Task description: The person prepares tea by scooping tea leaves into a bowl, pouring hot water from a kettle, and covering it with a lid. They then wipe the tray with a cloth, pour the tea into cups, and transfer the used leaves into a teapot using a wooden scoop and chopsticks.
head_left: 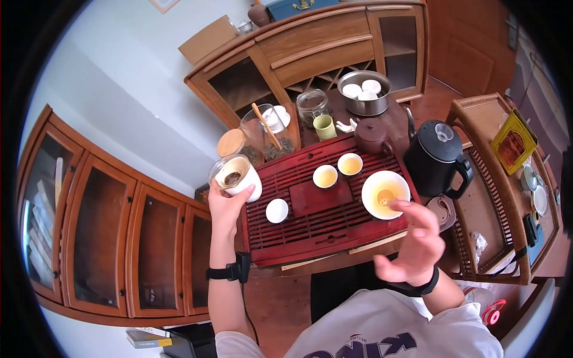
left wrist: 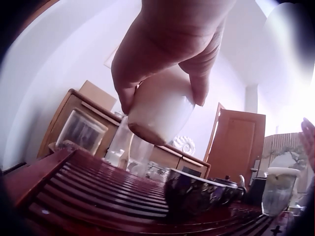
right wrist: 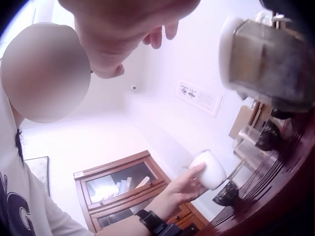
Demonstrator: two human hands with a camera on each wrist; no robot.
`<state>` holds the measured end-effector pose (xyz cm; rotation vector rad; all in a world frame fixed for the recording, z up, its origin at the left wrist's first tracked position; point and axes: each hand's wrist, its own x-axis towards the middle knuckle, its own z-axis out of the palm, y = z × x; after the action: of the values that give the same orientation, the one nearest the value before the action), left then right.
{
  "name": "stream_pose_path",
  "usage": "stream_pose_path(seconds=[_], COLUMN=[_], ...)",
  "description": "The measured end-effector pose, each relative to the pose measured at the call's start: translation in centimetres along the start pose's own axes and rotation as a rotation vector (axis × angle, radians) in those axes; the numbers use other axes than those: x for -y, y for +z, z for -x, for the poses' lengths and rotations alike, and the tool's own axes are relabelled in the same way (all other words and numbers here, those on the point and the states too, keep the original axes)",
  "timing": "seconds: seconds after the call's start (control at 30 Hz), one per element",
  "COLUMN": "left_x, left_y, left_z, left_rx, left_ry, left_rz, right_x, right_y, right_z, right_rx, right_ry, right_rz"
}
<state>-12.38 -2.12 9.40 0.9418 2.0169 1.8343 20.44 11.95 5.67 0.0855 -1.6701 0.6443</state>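
In the head view my left hand (head_left: 225,206) grips a white cup (head_left: 253,185) with dark leaves in it, above the red slatted tray's left edge. The left wrist view has this hand (left wrist: 172,39) with thumb and fingers on either side of the tilted white cup (left wrist: 162,105). My right hand (head_left: 418,241) holds nothing; its fingers are loosely bent beside the white-rimmed vessel (head_left: 370,200) of yellow liquid. That vessel shows as clear-sided glass (right wrist: 270,64) in the right wrist view, apart from the right hand (right wrist: 128,29). Small cups (head_left: 325,177) stand on the tray.
A black kettle (head_left: 433,155) stands right of the tray (head_left: 322,238). Behind the tray are a brown teapot (head_left: 371,136), a green cup (head_left: 324,127), glass jars (head_left: 311,106) and a metal pot (head_left: 365,107) holding white cups. A wicker shelf (head_left: 477,227) is at the far right.
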Motion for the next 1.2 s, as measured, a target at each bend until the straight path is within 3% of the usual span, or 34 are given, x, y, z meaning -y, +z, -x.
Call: stream_pose_path(seconds=[0.17,0.6,0.67,0.93,1.2], left_x=[2.8,4.5,4.8,5.0,4.4], left_y=[0.3,1.3,1.3,1.3,1.2], left_z=[-1.1,-2.3,-2.5,-2.7,-2.2], left_rx=[-0.039,0.010,0.024,0.036,0.047], left_ry=[-0.092,-0.115,-0.111,-0.098,-0.103], left_rz=[-0.028,-0.029,-0.020,-0.021,-0.062], right_x=[-1.9,-4.3,-4.2,-5.8,-5.4], right_y=[-2.5,-0.5,-0.5,0.8,0.5], right_z=[1.7,4.1,3.9,4.6,5.3], right_rx=[-0.051,-0.048,0.068,-0.030,-0.005], right_ry=[0.087,0.411,0.519,0.500,0.576], right_rz=[0.245,0.088,0.083,-0.032,0.011])
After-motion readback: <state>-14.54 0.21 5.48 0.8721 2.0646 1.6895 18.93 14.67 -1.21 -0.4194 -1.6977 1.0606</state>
